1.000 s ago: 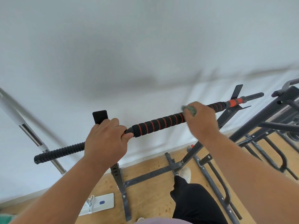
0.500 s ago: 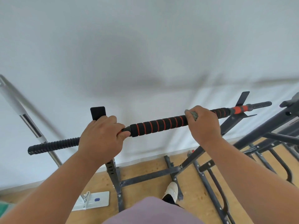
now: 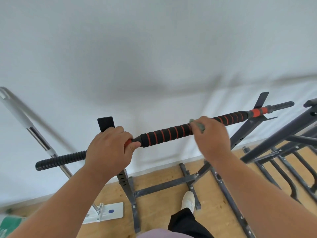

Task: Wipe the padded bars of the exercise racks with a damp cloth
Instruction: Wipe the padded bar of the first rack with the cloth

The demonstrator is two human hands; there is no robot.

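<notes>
A black padded bar (image 3: 168, 134) with orange rings runs from lower left to upper right across the top of a dark exercise rack (image 3: 130, 189). My left hand (image 3: 108, 148) grips the bar just left of the padding, beside the rack's upright. My right hand (image 3: 211, 136) is wrapped over the padding further right, holding a grey-green cloth (image 3: 199, 125) against it. Only a small fold of the cloth shows above my fingers. The bar's ribbed ends stick out past both hands.
A white wall stands close behind the rack. A mop with a silver handle (image 3: 39, 134) and a flat white head (image 3: 106, 212) leans at the left. More dark rack frames (image 3: 281, 140) crowd the right. My white shoe (image 3: 188, 200) rests on the wooden floor between the base bars.
My right hand with the cloth has slid a short way left along the padding. My left hand keeps its grip. The camera has tilted slightly.
</notes>
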